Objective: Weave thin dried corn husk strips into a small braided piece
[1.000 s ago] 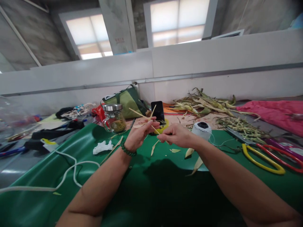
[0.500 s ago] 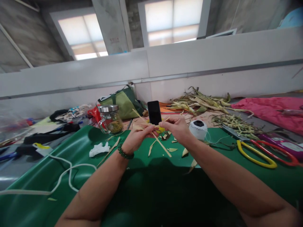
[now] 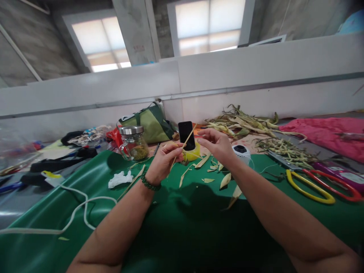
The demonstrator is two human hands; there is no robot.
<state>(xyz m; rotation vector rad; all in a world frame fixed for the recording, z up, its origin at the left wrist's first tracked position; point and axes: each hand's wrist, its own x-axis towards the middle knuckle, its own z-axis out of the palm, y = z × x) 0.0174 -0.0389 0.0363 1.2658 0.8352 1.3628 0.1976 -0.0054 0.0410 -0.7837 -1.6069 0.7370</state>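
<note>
My left hand (image 3: 166,161), with a green bead bracelet at the wrist, pinches dried husk strips (image 3: 190,135) between thumb and fingers. One strip slants up and right past the fingertips, its lower end showing below the hand; another sticks out to the right. To the right of the strips, my right hand (image 3: 217,148) is raised with thumb and fingers apart, nothing visible in it. Behind the strips, a black phone (image 3: 185,132) leans upright at a yellow roll (image 3: 193,154). Loose husk pieces (image 3: 225,181) lie on the green mat (image 3: 182,212) below.
A lidded glass jar (image 3: 136,146) and white crumpled tissue (image 3: 121,179) are at left, near a white cord (image 3: 85,206). At right are a white thread spool (image 3: 241,152), large scissors (image 3: 311,187) and a pile of stalks (image 3: 287,150). More husks (image 3: 241,123) lie behind.
My right hand has let go of the husk strips and moved right, its fingers spreading. The strip in my left hand has swung from slanting down-right to slanting up-right.
</note>
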